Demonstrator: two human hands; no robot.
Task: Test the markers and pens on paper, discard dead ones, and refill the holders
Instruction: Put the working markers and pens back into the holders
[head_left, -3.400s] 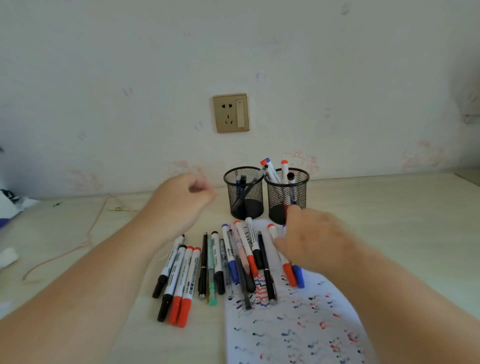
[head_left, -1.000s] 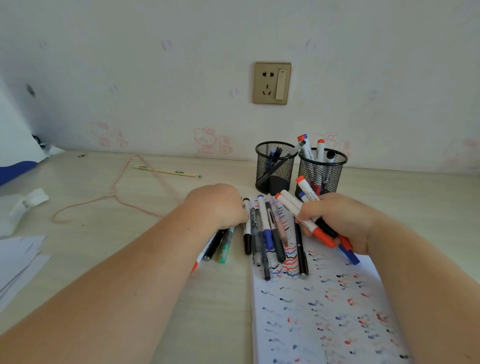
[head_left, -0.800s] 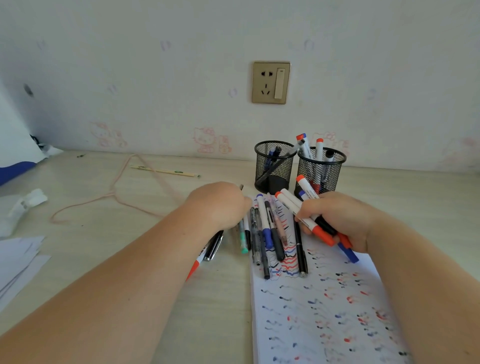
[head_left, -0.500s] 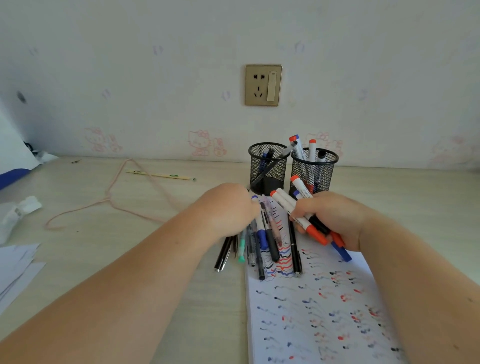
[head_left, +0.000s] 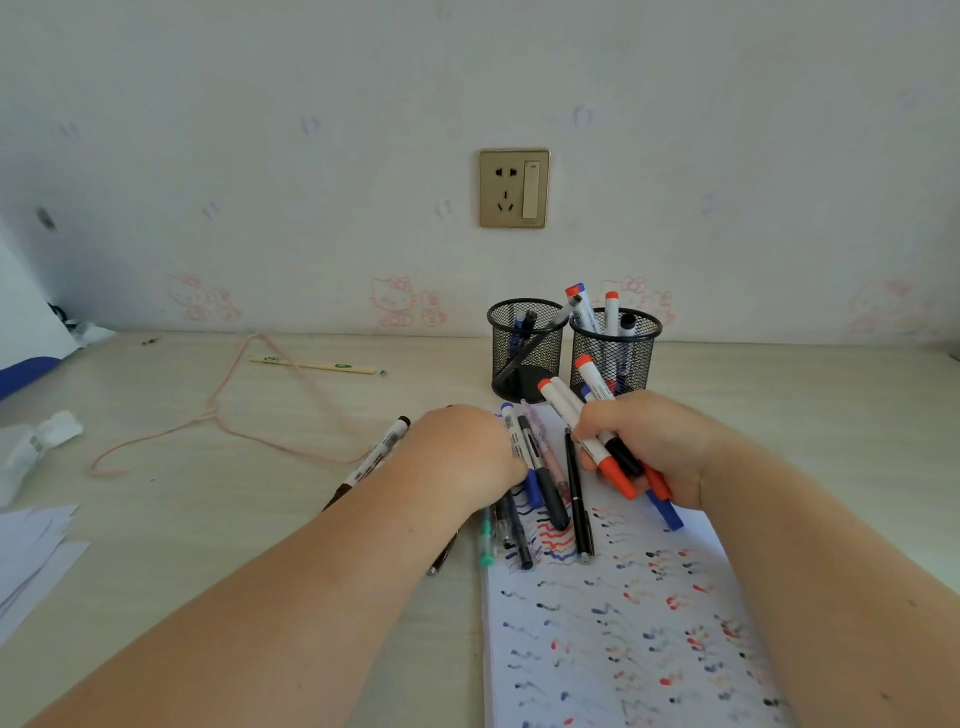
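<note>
1. Your right hand (head_left: 657, 447) is closed around a bundle of markers (head_left: 597, 441), their caps pointing down over the paper (head_left: 623, 639). The bundle fans out at the top; loosen your grip and one could slide free and roll off the sheet.
2. Your left hand (head_left: 462, 452) rests knuckles-up on the loose pens (head_left: 545, 483) at the paper's top edge. I cannot tell whether its fingers hold any, since the hand hides them.
3. One black-capped marker (head_left: 382, 449) lies apart to the left of that hand; sweep carelessly and you may leave it behind or push it away.
4. The two mesh holders (head_left: 527, 343) stand close behind both hands, already partly filled. Drop the whole bundle in at an angle and you could tip the right holder (head_left: 615, 353) or snag the markers already inside.
</note>
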